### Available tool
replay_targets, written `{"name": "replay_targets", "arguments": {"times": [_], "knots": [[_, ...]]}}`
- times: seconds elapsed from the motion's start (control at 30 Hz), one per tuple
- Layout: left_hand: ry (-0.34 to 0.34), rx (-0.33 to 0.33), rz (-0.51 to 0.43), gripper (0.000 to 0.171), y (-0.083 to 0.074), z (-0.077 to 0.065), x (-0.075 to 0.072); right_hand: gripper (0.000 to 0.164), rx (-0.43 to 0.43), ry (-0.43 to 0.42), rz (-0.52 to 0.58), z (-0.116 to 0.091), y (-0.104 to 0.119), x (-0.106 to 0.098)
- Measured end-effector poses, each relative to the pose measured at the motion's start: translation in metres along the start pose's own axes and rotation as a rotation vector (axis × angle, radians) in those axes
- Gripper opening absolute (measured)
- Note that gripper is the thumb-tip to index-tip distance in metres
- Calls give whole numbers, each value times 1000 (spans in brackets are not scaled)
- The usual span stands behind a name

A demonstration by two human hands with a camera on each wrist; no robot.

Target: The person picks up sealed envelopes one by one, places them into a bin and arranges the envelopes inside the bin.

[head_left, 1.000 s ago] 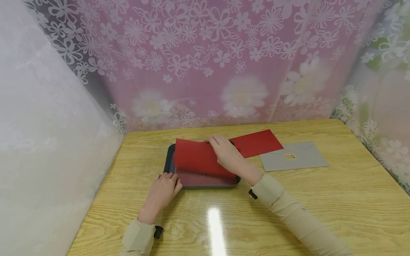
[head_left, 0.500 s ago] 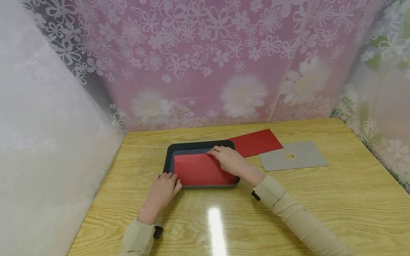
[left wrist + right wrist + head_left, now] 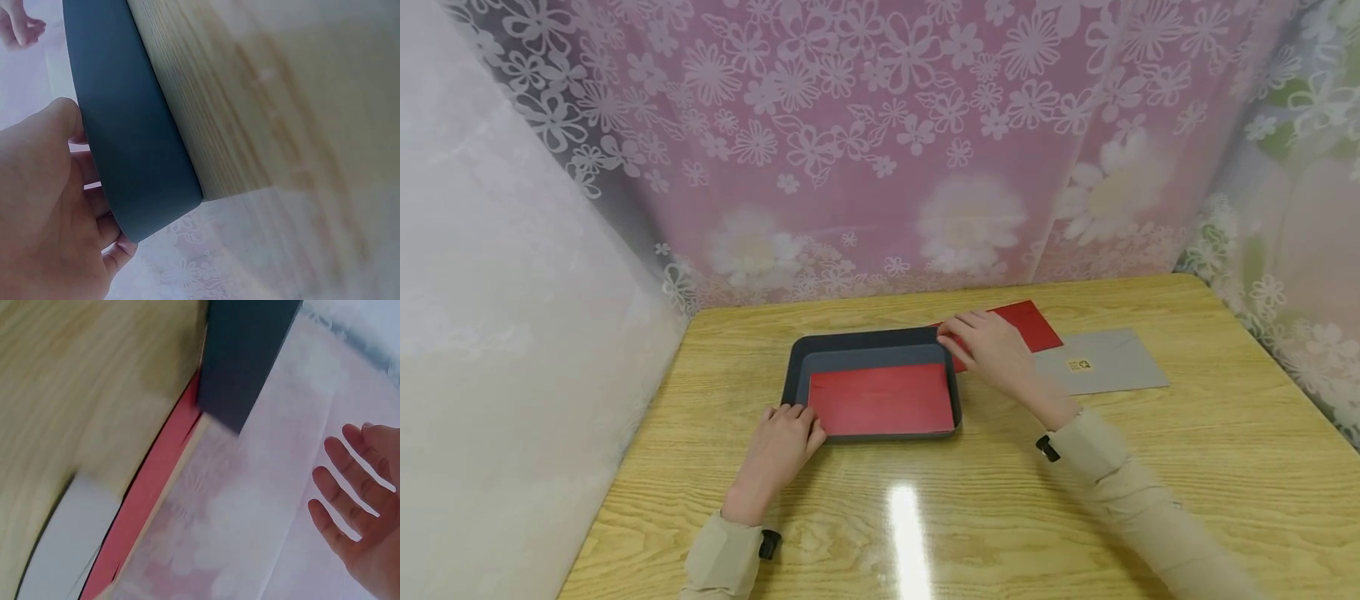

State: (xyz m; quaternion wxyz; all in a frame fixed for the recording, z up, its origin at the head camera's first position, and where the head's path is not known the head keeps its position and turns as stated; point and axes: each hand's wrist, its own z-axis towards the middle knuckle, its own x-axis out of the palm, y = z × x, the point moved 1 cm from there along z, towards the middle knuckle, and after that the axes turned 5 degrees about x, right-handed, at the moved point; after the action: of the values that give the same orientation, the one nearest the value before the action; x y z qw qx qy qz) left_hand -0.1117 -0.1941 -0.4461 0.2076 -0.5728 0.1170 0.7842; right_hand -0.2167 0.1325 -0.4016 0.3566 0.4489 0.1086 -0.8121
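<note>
A dark blue-grey tray lies on the wooden table with a red envelope flat inside, toward its near side. My left hand holds the tray's near left corner; in the left wrist view its fingers curl over the rim of the tray wall. Above the tray's far right corner hovers my right hand. Its fingers look loosely bent and hold nothing in the right wrist view. A second red envelope lies beyond that hand, partly covered by it. It overlaps a grey envelope with a small gold sticker.
The wooden table carries a bright light reflection near its front. A pink floral curtain hangs behind the table's back edge. Pale cloth closes off the left side, and floral cloth the right.
The raised upper part of the red envelope has come down flat in the tray. My right hand has let go of it and moved right. My left hand stays on the tray.
</note>
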Motion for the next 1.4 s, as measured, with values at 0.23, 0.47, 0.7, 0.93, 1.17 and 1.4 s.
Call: {"name": "replay_targets", "arguments": {"times": [0.23, 0.47, 0.7, 0.93, 1.17, 1.4], "knots": [[10, -3, 8, 24, 1, -1, 1, 14, 147, 4, -8, -10, -41, -20], [23, 0, 11, 24, 1, 0, 2, 13, 279, 37, -29, -29, -91, -33], [51, -18, -5, 24, 2, 0, 1, 24, 429, 250, -60, -52, -128, -44], [48, -11, 2, 26, 2, 0, 2, 32, 444, 432, -81, -72, -154, -43], [39, -8, 9, 27, 2, 1, 2, 49, 459, 553, -48, -83, -161, -42], [44, -14, 7, 30, 2, 1, 2, 53, 464, 570, -34, -89, -166, -43]]}}
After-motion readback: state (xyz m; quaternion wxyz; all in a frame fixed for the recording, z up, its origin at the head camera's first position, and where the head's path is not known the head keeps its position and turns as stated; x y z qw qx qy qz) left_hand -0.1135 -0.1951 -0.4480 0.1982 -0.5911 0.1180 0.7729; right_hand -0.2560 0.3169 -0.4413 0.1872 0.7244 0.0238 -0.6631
